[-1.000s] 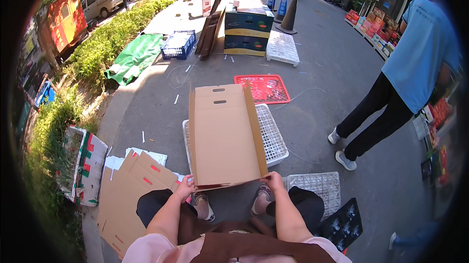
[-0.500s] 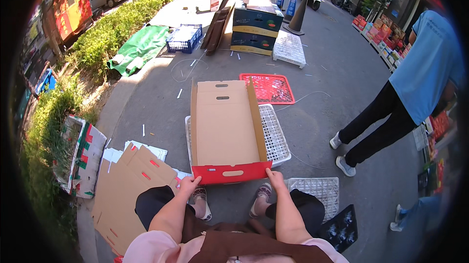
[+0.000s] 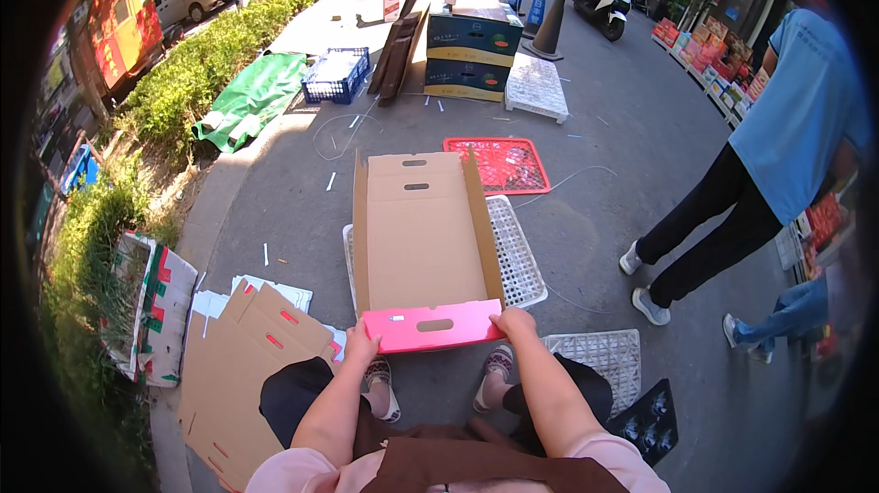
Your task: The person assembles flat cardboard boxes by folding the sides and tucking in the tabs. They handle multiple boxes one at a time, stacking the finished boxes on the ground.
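A partly folded cardboard box lies in front of me, brown inside, its long side walls standing up. Its near end flap is red outside with an oval handle slot. My left hand grips the flap's left corner and my right hand its right corner, fingers partly hidden by the card. At the far end the panel lies flat with two slots. Beneath the box is an upturned white plastic crate. Flat cardboard blanks are stacked on the ground by my left leg.
Beyond the box lie a red plastic crate and stacked dark green cartons. White grid trays and a black tray are at right. A person in a blue shirt stands close on the right; a scooter is farther off.
The red flap has tilted, catching more light, with both hands moving slightly along its edges. The scooter has come nearer, and a person in jeans shows more at the right.
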A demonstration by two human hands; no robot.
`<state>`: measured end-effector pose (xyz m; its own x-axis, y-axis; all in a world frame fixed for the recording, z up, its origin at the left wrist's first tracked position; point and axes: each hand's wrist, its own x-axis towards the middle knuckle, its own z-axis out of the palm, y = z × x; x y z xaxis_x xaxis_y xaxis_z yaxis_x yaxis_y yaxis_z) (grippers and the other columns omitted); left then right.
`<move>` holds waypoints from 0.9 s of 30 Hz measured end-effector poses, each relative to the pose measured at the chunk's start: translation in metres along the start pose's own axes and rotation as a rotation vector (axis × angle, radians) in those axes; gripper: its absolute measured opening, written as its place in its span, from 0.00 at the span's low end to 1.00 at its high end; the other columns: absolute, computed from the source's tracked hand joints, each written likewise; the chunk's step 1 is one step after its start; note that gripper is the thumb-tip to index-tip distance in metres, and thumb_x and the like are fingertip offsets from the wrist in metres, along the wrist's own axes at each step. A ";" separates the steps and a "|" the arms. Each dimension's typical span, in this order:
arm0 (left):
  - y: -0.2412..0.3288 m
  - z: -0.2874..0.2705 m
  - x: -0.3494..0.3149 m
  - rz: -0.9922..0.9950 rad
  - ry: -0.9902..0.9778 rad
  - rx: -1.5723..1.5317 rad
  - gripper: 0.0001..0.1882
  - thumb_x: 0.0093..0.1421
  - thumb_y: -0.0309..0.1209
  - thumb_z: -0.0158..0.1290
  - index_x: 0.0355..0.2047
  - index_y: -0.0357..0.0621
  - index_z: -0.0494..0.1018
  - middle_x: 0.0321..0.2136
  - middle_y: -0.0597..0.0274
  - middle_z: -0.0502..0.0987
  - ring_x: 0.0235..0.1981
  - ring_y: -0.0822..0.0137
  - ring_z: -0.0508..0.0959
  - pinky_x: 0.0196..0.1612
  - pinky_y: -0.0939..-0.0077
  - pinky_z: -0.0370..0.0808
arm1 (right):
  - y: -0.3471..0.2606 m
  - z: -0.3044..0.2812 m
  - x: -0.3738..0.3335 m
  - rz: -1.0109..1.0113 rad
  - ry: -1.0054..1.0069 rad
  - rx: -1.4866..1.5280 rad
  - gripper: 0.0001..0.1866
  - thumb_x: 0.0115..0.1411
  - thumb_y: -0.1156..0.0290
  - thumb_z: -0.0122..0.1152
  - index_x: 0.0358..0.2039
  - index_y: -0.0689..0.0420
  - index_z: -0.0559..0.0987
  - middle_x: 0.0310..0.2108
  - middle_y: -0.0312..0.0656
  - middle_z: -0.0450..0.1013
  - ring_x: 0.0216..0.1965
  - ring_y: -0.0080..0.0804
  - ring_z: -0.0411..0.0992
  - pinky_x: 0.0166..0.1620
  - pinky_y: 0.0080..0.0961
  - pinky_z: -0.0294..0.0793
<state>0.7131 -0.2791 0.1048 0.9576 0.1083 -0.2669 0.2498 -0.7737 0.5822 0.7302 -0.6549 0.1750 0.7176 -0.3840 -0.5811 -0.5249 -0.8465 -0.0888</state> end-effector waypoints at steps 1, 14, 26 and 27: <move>-0.003 -0.001 0.001 -0.011 -0.012 -0.020 0.39 0.53 0.38 0.61 0.63 0.49 0.56 0.48 0.38 0.69 0.50 0.44 0.72 0.54 0.58 0.71 | -0.005 -0.007 -0.001 0.042 -0.104 0.063 0.29 0.58 0.43 0.54 0.40 0.59 0.82 0.40 0.50 0.78 0.44 0.44 0.77 0.46 0.37 0.75; 0.001 -0.006 -0.005 -0.027 0.094 -0.114 0.35 0.45 0.38 0.67 0.53 0.47 0.67 0.43 0.47 0.71 0.45 0.50 0.73 0.51 0.61 0.72 | -0.005 0.009 -0.005 0.065 0.139 -0.036 0.29 0.58 0.41 0.55 0.39 0.56 0.82 0.43 0.46 0.78 0.46 0.40 0.76 0.45 0.36 0.76; 0.040 -0.019 -0.018 0.070 0.162 -0.046 0.39 0.42 0.28 0.68 0.56 0.45 0.66 0.58 0.43 0.61 0.59 0.47 0.64 0.59 0.63 0.66 | -0.005 0.017 0.014 -0.103 0.101 -0.276 0.17 0.61 0.55 0.53 0.39 0.52 0.83 0.42 0.41 0.79 0.43 0.38 0.78 0.40 0.37 0.77; 0.038 -0.017 -0.016 0.192 0.162 0.113 0.36 0.44 0.30 0.67 0.55 0.44 0.68 0.59 0.43 0.61 0.59 0.47 0.64 0.60 0.62 0.65 | -0.005 0.023 0.021 -0.119 0.088 -0.322 0.15 0.61 0.59 0.53 0.39 0.52 0.84 0.42 0.41 0.79 0.42 0.39 0.78 0.38 0.37 0.77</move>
<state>0.7099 -0.2995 0.1437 0.9986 0.0443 -0.0283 0.0525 -0.8533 0.5187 0.7374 -0.6508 0.1446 0.8089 -0.2940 -0.5091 -0.2739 -0.9547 0.1161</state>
